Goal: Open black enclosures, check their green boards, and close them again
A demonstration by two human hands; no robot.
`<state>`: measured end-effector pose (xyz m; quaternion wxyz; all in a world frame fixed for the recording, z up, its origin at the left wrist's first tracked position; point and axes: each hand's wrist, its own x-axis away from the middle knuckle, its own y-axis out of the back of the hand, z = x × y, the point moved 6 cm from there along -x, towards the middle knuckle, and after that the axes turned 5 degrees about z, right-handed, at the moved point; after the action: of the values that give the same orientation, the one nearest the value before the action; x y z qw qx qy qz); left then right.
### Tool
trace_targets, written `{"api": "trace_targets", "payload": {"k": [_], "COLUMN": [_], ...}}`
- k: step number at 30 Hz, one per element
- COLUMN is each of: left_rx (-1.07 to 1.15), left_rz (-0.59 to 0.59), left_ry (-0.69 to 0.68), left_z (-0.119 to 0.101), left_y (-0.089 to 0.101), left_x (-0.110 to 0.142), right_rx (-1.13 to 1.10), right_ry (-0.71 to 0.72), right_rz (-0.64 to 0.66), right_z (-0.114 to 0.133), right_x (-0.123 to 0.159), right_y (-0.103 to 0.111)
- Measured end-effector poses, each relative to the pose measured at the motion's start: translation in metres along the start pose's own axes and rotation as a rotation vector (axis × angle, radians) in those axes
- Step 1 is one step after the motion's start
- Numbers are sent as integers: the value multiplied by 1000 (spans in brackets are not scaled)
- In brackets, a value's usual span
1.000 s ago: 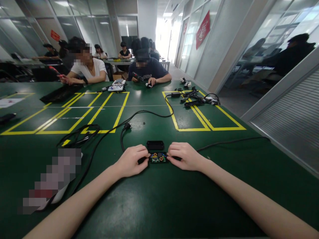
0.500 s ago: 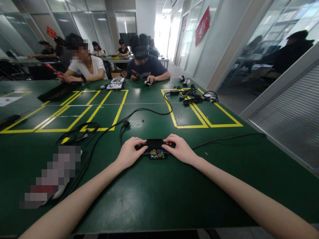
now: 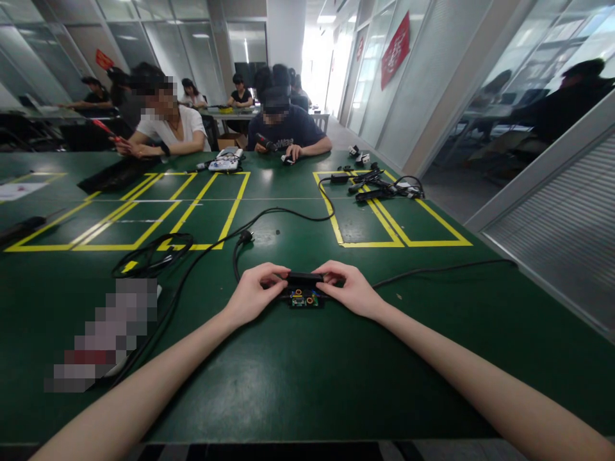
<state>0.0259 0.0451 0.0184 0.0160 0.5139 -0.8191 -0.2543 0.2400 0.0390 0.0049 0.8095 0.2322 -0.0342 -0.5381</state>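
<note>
Between my two hands is a black plastic cover [image 3: 305,278], tilted up on its long edge. My left hand [image 3: 257,291] pinches its left end between thumb and fingers. The right end is gripped the same way by my right hand [image 3: 353,289]. Just in front of the cover, on the table, lies an open black case with a circuit board [image 3: 303,299] showing copper coils and green and blue parts. A black cable [image 3: 442,267] runs off to the right from behind my right hand. Close to my left hand a black plug [image 3: 246,237] lies on its cord.
Yellow tape [image 3: 403,244] marks rectangles on the green table [image 3: 307,384]. A coiled black cable [image 3: 154,256] and a pixelated pale object [image 3: 115,326] lie at left. Black parts and cords [image 3: 379,186] are heaped at back right. Two people sit across the table; one holds a black and red tool [image 3: 264,141].
Both hands have moved from the sides of the circuit board case to the cover behind it. They have gripped the cover by its ends and tipped it up from lying flat.
</note>
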Motion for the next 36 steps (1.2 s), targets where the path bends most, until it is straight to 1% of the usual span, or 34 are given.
{"api": "trace_targets", "payload": {"k": [4, 8, 11, 13, 18, 23, 27, 36], "left_rx": [-17, -74, -105, -123, -202, -329, -389, -436], "left_rz": [15, 39, 61, 85, 189, 236, 235, 215], "left_ry": [-71, -146, -220, -250, -235, -236, -224, -245], "left_z": [-7, -12, -19, -22, -25, -25, -23, -25], "left_y": [-2, -3, -4, -4, -8, -12, -15, -17], "left_x": [2, 3, 4, 5, 9, 10, 10, 11], "right_rx": [-41, -59, -39, -16, 45, 136, 147, 214], "right_ry": [28, 115, 178, 190, 190, 252, 278, 264], "right_rz": [45, 76, 80, 103, 154, 200, 206, 199], "right_z": [6, 12, 16, 17, 19, 21, 23, 23], "right_x": [3, 4, 5, 5, 8, 10, 10, 10], "right_y": [1, 1, 1, 0, -2, -5, -5, -8]}}
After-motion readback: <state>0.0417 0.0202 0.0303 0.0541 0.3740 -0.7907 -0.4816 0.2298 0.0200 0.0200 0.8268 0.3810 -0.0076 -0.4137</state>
